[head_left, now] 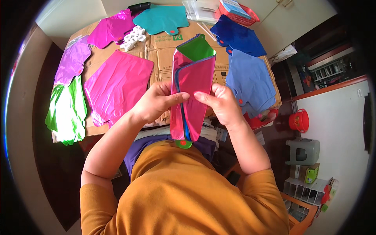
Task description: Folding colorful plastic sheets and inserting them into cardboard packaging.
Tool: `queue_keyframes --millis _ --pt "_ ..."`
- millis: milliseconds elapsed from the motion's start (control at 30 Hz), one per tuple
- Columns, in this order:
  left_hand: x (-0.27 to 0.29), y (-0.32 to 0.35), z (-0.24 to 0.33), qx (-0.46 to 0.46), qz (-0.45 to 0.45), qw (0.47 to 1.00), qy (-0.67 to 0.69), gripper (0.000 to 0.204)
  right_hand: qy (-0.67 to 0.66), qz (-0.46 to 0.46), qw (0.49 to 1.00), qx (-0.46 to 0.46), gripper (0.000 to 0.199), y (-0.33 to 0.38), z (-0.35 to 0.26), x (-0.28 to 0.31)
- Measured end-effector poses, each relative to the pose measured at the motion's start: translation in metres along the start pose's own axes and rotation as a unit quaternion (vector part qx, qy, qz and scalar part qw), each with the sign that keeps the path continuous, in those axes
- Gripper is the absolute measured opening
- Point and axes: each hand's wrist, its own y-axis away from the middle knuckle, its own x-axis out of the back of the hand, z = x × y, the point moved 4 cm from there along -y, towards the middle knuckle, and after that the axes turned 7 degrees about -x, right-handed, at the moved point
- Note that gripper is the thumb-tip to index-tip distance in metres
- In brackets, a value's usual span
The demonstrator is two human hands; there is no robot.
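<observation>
Between both hands' fingers (178, 97): folded foil balloons (192, 86).

1 head-worn fisheye camera is looking steeply down.

It is sitting above the person's orange-clad chest (184, 188), facing the cardboard-covered table (164, 51) ahead, with the left hand (156, 102) and right hand (221, 102) coming close under the lens. Straight edges are bending toward the dark rim; the floor is showing at right.
</observation>
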Motion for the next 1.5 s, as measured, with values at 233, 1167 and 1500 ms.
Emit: queue_keyframes --millis 233,1167,1500 --pt "0.021 -0.027 -0.011 -0.022 0.119 0.993 0.003 0.061 0.119 0.045 0.984 -0.126 0.048 -0.054 0.005 0.034" --pt "0.031 -0.03 -0.017 -0.234 0.115 0.669 -0.696 0.052 0.096 0.067 0.988 -0.099 0.024 -0.063 0.022 0.059" --pt "-0.019 0.057 -0.041 -0.177 0.186 0.966 -0.014 0.072 -0.019 0.03 0.992 -0.12 0.028 -0.048 0.022 0.055"
